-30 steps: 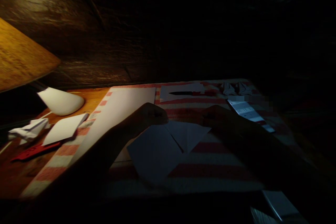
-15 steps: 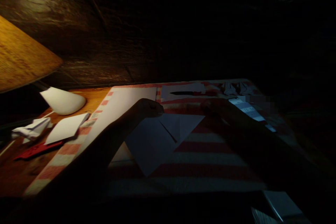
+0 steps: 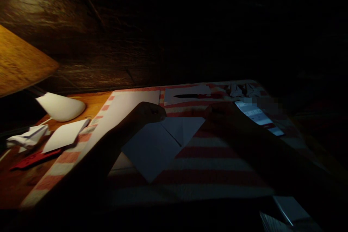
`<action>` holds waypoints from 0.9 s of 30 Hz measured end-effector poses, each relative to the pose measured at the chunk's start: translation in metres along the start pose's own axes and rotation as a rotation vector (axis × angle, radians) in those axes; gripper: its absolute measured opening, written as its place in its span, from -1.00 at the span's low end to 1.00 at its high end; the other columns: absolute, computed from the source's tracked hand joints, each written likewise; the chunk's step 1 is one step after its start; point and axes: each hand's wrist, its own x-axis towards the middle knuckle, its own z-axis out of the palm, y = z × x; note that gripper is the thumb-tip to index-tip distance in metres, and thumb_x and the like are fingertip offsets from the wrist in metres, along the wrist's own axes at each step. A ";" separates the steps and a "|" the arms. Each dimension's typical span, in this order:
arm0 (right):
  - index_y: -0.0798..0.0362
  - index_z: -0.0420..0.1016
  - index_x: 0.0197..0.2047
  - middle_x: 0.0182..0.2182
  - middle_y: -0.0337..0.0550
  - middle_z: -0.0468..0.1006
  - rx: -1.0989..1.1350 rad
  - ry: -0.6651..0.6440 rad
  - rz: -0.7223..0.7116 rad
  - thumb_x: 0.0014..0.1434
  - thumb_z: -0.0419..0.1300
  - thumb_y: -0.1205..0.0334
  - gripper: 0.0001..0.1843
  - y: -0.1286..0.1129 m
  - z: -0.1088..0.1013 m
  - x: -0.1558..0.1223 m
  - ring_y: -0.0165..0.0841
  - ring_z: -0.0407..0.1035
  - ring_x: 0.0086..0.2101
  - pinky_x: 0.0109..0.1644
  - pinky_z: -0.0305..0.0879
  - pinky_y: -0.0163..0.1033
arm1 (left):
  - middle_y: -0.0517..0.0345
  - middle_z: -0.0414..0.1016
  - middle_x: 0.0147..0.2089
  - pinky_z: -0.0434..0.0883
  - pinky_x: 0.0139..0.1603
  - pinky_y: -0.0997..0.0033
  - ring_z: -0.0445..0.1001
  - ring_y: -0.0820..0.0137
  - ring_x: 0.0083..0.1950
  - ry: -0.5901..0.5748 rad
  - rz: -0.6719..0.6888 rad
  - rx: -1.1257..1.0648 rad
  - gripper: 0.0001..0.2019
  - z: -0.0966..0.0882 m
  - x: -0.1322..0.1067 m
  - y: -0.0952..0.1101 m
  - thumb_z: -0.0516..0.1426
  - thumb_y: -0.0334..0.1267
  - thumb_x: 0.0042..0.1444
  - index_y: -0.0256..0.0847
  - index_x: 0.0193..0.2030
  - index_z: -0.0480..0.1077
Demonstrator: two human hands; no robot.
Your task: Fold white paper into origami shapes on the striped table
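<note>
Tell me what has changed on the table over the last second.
The folded white paper has shifted left and slightly away from the person. The left hand, holding its far edge, and the right hand, near its right corner, moved left too. It is too dark to tell whether the right fingers grip it. The knife, phone and lamp stayed put.

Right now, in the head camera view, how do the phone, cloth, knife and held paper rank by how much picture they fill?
Largest to smallest:
1. Cloth, though partly covered
2. Held paper
3. Phone
4. Knife, long but thin, its handle end lost in shadow
</note>
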 end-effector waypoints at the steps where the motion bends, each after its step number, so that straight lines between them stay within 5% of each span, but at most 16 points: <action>1: 0.07 0.49 -0.42 -0.48 -0.23 0.47 0.043 0.016 0.008 0.08 0.33 0.09 -0.78 0.000 0.001 -0.001 -0.42 0.31 -0.45 -0.37 0.20 -0.30 | 0.16 0.50 -0.46 0.35 -0.30 0.44 0.42 0.42 -0.38 -0.001 -0.004 0.001 -0.85 0.000 0.000 0.000 0.33 -0.23 -0.18 -0.25 -0.57 0.50; 8: 0.10 0.54 -0.44 -0.48 -0.20 0.51 -0.132 -0.015 -0.034 0.08 0.33 0.16 -0.82 0.000 0.000 0.001 -0.42 0.34 -0.45 -0.37 0.22 -0.30 | 0.17 0.50 -0.46 0.36 -0.27 0.43 0.42 0.42 -0.37 -0.001 0.007 -0.004 -0.86 0.004 0.001 -0.003 0.32 -0.23 -0.17 -0.24 -0.55 0.51; 19: 0.08 0.55 -0.38 -0.47 -0.13 0.54 -0.154 0.008 -0.050 0.14 0.33 -0.01 -0.70 0.004 -0.009 0.002 -0.35 0.37 -0.45 -0.42 0.23 -0.26 | 0.17 0.49 -0.48 0.36 -0.33 0.45 0.42 0.43 -0.40 0.001 0.031 -0.025 -0.84 0.003 0.001 -0.006 0.33 -0.23 -0.16 -0.26 -0.56 0.50; 27: 0.04 0.45 -0.40 -0.46 -0.20 0.49 0.079 0.149 -0.069 0.15 0.29 0.08 -0.77 0.006 -0.014 0.011 -0.38 0.36 -0.43 -0.35 0.26 -0.27 | 0.22 0.46 -0.49 0.28 -0.44 0.54 0.38 0.52 -0.47 -0.082 -0.126 -0.138 -0.81 0.010 0.001 -0.015 0.38 -0.23 -0.12 -0.28 -0.47 0.51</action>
